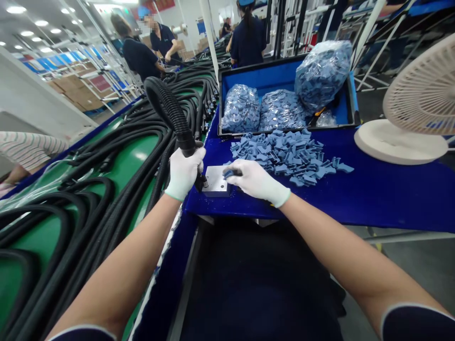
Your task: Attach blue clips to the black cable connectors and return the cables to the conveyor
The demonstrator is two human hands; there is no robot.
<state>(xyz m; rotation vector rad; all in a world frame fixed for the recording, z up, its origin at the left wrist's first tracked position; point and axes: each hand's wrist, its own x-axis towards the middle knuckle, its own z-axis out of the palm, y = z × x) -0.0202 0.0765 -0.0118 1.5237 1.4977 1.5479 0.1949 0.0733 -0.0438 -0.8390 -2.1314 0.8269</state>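
Gloved in white, my left hand [184, 173] is closed around the end fitting of a black corrugated hose [174, 113], whose upper part arches up and back. The fitting's lower end reaches down beside a metal block [216, 179] on the blue table. My right hand [254, 179], also gloved, pinches a small blue plastic clip [229, 173] above the block's right side. The fingertips look dark, and part of the clip is hidden by them. Just behind that hand lies a loose heap of similar blue clips [284, 154].
A blue crate [277, 76] at the table's back holds several clear bags of blue clips [322, 71]. A white fan [401, 142] stands at right. Many black hoses [117, 189] cover the green conveyor at left. A person in striped clothing [31, 147] is left; co-workers stand farther back.
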